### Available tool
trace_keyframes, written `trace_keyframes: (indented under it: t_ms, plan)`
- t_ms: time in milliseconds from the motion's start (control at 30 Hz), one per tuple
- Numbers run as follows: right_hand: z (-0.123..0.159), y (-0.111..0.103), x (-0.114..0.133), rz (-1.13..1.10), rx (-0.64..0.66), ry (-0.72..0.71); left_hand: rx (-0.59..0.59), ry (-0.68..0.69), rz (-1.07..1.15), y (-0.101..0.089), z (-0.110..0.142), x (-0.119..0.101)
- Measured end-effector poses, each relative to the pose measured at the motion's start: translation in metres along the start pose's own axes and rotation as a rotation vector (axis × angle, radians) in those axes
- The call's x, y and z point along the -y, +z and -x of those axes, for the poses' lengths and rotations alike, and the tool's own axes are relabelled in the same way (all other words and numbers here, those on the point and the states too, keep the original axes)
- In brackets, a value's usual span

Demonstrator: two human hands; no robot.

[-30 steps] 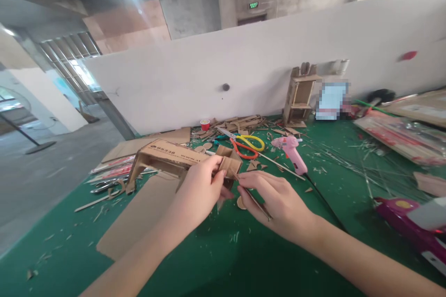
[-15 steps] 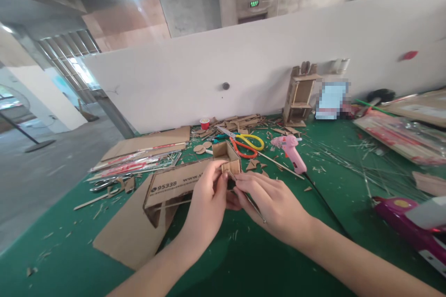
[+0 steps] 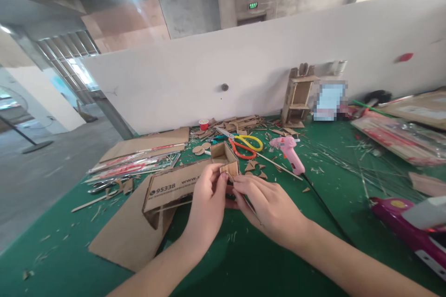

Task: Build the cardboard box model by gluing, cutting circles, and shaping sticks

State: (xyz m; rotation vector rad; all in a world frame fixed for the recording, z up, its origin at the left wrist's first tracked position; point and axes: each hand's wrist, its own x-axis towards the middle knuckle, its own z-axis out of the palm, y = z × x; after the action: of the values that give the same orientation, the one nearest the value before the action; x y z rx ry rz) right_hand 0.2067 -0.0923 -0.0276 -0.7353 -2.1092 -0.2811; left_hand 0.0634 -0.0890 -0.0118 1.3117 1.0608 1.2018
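My left hand [image 3: 211, 191] grips the near right end of a cardboard structure [image 3: 174, 186], a long printed box shape with a small open compartment at its far end. Pinched in my right hand [image 3: 262, 199] is a thin wooden stick [image 3: 251, 208], its tip touching the cardboard beside my left thumb. The fingers beneath the cardboard are partly hidden. A flat cardboard sheet [image 3: 121, 236] lies under the structure's left part.
Beyond my hands lie orange-and-yellow scissors [image 3: 244, 145], a pink glue gun [image 3: 290, 152] with a black cord, and cardboard scraps [image 3: 240, 124]. A cardboard tower [image 3: 297, 97] stands by the white partition [image 3: 167, 88]. A purple device [image 3: 406, 225] sits at right; packaged sticks [image 3: 135, 165] at left.
The view has shifted very slightly. My right hand and the stick have tilted a little against the cardboard; both hands keep their hold.
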Motion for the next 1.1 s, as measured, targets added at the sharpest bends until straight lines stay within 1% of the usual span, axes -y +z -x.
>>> trace_keyframes:
  t_ms: [133, 300, 500, 633, 733, 800, 900, 1033, 1100]
  plan:
    - [-0.0020, -0.0009, 0.0008, 0.000, -0.004, 0.007, -0.015, 0.013, -0.024, -0.0007, -0.0021, 0.0016]
    - [-0.0020, 0.0001, -0.0005, 0.000, 0.001, 0.002, 0.026, 0.006, -0.007, -0.0010, -0.0026, 0.0026]
    - [-0.0002, 0.0009, -0.0022, -0.009, 0.016, 0.004, -0.007, -0.017, 0.002, -0.0001, -0.0013, 0.0009]
    - [-0.0013, 0.0004, -0.0007, -0.033, 0.048, 0.074, -0.025, -0.037, 0.012, 0.0018, -0.0005, -0.0005]
    - [-0.0024, 0.0004, -0.0005, -0.088, 0.085, 0.143, -0.016, -0.037, 0.031, 0.0035, -0.0001, -0.0017]
    - [-0.0032, 0.0002, -0.0010, -0.127, 0.093, 0.160, -0.014, -0.039, 0.039, 0.0044, -0.0001, -0.0024]
    - [-0.0036, -0.0003, -0.0019, -0.138, 0.088, 0.134, -0.034, -0.043, 0.034, 0.0051, -0.0004, -0.0020]
    - [-0.0015, 0.0014, -0.0026, -0.058, 0.065, 0.044, -0.044, -0.032, 0.036, 0.0047, -0.0001, 0.0021]
    - [0.0003, 0.0032, -0.0030, -0.027, 0.068, 0.023, -0.052, -0.029, 0.037, 0.0044, 0.0001, 0.0040]
